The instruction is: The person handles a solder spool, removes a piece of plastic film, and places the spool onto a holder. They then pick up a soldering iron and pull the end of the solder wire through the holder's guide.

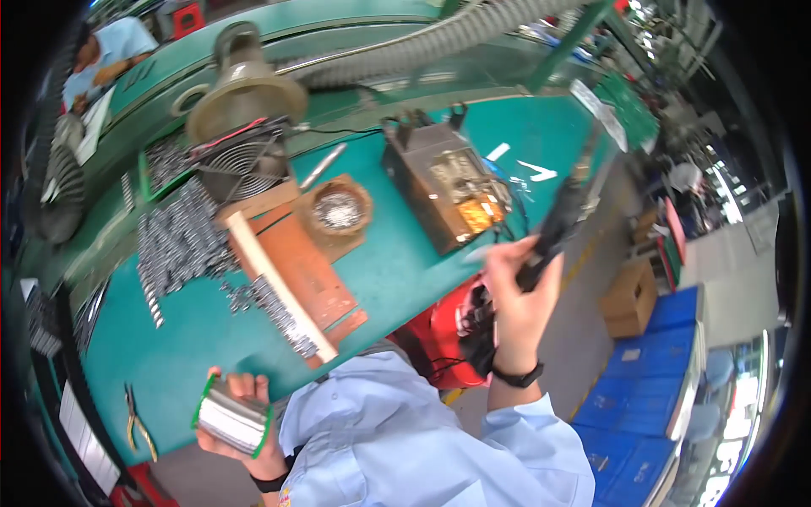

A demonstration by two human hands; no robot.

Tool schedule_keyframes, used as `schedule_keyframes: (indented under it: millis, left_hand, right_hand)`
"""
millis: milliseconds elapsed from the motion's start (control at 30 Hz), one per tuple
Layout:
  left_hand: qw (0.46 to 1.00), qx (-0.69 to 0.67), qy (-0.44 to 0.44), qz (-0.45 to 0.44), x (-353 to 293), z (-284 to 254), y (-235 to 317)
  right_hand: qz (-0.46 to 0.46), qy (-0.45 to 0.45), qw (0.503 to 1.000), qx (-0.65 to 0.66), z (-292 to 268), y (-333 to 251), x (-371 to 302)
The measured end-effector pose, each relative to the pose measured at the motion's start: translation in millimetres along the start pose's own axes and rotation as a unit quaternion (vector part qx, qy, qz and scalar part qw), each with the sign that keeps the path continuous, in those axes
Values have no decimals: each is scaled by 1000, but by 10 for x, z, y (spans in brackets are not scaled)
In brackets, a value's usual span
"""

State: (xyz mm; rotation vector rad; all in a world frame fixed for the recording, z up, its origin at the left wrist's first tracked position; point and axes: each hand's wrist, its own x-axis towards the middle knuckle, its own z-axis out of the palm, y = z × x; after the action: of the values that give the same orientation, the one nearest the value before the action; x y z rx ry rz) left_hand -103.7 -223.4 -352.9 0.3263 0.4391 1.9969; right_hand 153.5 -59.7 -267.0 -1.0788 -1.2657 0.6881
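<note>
My left hand [253,390] is wrapped round a spool of solder wire [235,420] with green rims, just off the bench's near edge. Raised at the right, my right hand [525,296] grips the black handle of what looks like a soldering iron [561,224]. Motion smears the iron, and its thin end points up and away. Left of that hand stands a dark metal box [435,182] with prongs on top and a shiny yellow patch. A wooden strip [274,283] bearing a row of small metal parts [287,317] lies on brown boards [314,283].
Many small metal parts [186,232] lie at the left beside a fan [245,165]. A fume funnel [249,97] hangs behind it. Pliers [131,422] rest at the near left. A round dish [338,209] sits mid-bench; a red bin [460,325] stands below the edge. Another person [118,51] sits at far left.
</note>
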Motion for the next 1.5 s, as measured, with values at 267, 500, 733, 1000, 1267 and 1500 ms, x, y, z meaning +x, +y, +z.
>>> schedule_keyframes:
  millis: [267, 500, 733, 1000, 1267, 1500]
  left_hand:
    - [999, -29, 33, -24, 120, -114, -42]
    - [999, -9, 7, -40, 164, -121, -38]
    - [998, 5, 35, -46, 160, -94, -35]
    - [998, 3, 19, -55, 196, -67, -56]
    - [996, -11, 86, -20, 124, -46, -44]
    - [985, -11, 118, -122, 129, 108, -39]
  right_hand:
    - [-112, 154, 877, -442, -1367, 829, 1411]
    - [-106, 91, 816, -561, -1451, 1660, 1938]
    - [-84, 4, 817, -571, -1310, 1841, 1945]
    - [-6, 31, 870, -492, -1486, 1833, 1890]
    - [103, 89, 983, -120, -1261, 875, 1123]
    - [193, -90, 972, 97, -514, 257, 133]
